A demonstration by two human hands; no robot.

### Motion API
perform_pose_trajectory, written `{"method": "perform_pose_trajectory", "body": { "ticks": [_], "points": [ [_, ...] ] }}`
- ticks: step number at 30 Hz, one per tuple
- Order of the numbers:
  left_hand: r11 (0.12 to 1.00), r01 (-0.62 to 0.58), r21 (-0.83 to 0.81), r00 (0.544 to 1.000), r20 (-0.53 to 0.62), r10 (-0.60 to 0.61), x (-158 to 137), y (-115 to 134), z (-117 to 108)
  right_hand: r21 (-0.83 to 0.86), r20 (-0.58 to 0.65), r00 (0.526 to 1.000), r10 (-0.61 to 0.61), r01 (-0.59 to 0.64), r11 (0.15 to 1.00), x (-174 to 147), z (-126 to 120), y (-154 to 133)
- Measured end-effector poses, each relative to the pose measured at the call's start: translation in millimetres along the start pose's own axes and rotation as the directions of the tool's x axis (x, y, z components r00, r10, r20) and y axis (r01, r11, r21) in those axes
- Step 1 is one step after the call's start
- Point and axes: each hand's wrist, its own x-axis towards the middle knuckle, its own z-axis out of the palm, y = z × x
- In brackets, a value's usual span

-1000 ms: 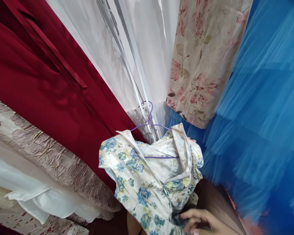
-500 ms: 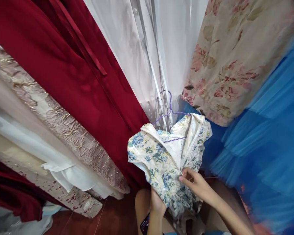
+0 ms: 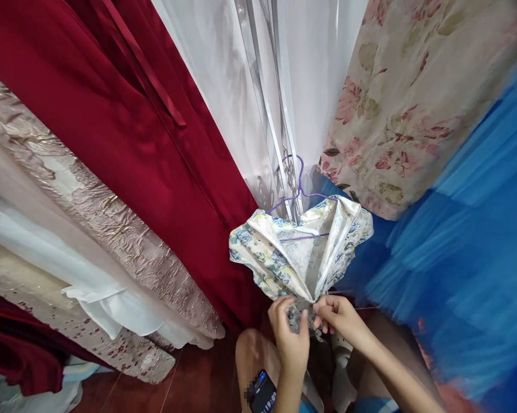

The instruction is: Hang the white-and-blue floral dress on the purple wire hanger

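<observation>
A white dress with blue and yellow flowers (image 3: 265,252) hangs on a thin purple hanger (image 3: 300,182). Its opening spreads wide at the top and narrows to a point low down. There my right hand (image 3: 340,318) pinches the fabric between thumb and fingers; whether a zipper pull is in the pinch cannot be made out. Just left of it, my left hand (image 3: 289,330) grips the gathered cloth below the opening, thumb on the near side. The lower part of the dress is bunched and mostly hidden behind both hands.
Red (image 3: 164,155), white (image 3: 215,69), pink-flowered (image 3: 383,126) and blue tulle garments (image 3: 465,252) hang close around. Brocade cloth (image 3: 112,212) reaches toward the red tiled floor (image 3: 198,373) at left. A phone (image 3: 263,394) lies against my leg.
My left hand has moved up from under the dress to grip its front beside my right hand. The opening spreads wider, and the lower cloth is bunched. The phone shows more.
</observation>
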Motion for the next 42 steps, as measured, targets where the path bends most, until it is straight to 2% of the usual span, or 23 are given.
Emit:
{"method": "perform_pose_trajectory", "body": {
  "ticks": [2,3,6,11,16,21,24,26,28,30,32,34,35,36,40,42],
  "points": [
    [0.998,0.000,-0.064,0.980,0.201,0.013,-3,10,13,0.025,0.026,1.000,-0.002,0.002,1.000,-3,5,-2],
    [0.996,0.027,-0.079,0.967,0.255,-0.006,-4,14,19,0.040,0.028,1.000,-0.007,0.005,0.999,-5,6,-6],
    [0.997,0.040,-0.062,0.949,0.315,-0.019,-3,22,29,0.099,-0.024,0.999,-0.038,0.040,0.994,-6,4,-26],
    [0.988,-0.154,0.032,0.888,0.443,0.124,6,31,25,0.133,-0.156,0.963,-0.219,0.240,0.962,12,-14,-95],
    [0.913,-0.296,0.280,0.825,0.557,0.096,27,42,20,0.135,-0.241,0.904,-0.353,0.392,0.910,51,-9,-159],
    [0.835,-0.370,0.408,0.777,0.629,0.037,34,50,18,0.171,-0.298,0.867,-0.400,0.461,0.871,72,-2,-177],
    [0.816,-0.411,0.406,0.726,0.687,0.024,26,45,17,0.177,-0.316,0.857,-0.408,0.475,0.862,72,-7,-180],
    [0.837,-0.402,0.371,0.711,0.703,0.029,24,41,14,0.167,-0.319,0.838,-0.443,0.509,0.844,68,-11,-183],
    [0.889,-0.366,0.277,0.722,0.687,0.083,29,40,9,0.153,-0.305,0.821,-0.483,0.542,0.826,64,-14,-186],
    [0.940,-0.320,0.116,0.782,0.592,0.193,46,46,1,0.143,-0.276,0.824,-0.494,0.544,0.827,58,-16,-187],
    [0.952,-0.301,-0.057,0.873,0.386,0.298,73,61,-9,0.117,-0.242,0.838,-0.489,0.526,0.842,51,-17,-186],
    [0.931,-0.320,-0.177,0.927,0.144,0.346,105,83,-20,0.060,-0.222,0.839,-0.498,0.521,0.851,44,-16,-185],
    [0.920,-0.322,-0.224,0.936,0.069,0.344,121,96,-25,0.026,-0.215,0.834,-0.508,0.525,0.851,41,-16,-185],
    [0.908,-0.331,-0.257,0.934,0.050,0.354,137,109,-28,-0.007,-0.205,0.829,-0.520,0.530,0.848,39,-15,-185],
    [0.890,-0.394,-0.230,0.878,0.194,0.438,176,149,-32,-0.105,-0.176,0.801,-0.572,0.562,0.820,39,-16,-184],
    [0.884,-0.409,-0.224,0.877,0.170,0.449,183,160,-28,-0.153,-0.194,0.769,-0.608,0.589,0.794,46,-17,-179]
  ]
}}
